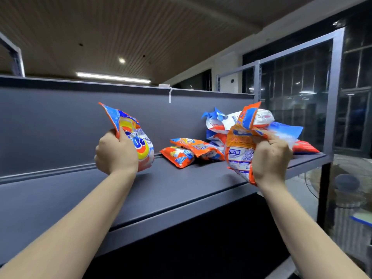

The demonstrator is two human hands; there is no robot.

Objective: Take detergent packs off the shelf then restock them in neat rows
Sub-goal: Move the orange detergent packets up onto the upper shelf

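Note:
My left hand [115, 153] grips an orange detergent pack [136, 141] by its edge and holds it upright above the grey shelf [161, 190]. My right hand [270, 158] grips a second orange pack [240, 146], its printed back facing me, over the shelf's front edge. Two orange packs [191, 152] lie flat on the shelf between my hands. Behind my right hand, a loose heap of blue-and-white packs [219, 123] rests against the back panel, and a red pack [305, 148] lies at the shelf's right end.
A grey back panel [60, 127] closes the shelf behind. A metal upright [330, 109] frames the right end, with dark windows beyond. A standing fan [346, 184] is low on the right. The space under the shelf is dark.

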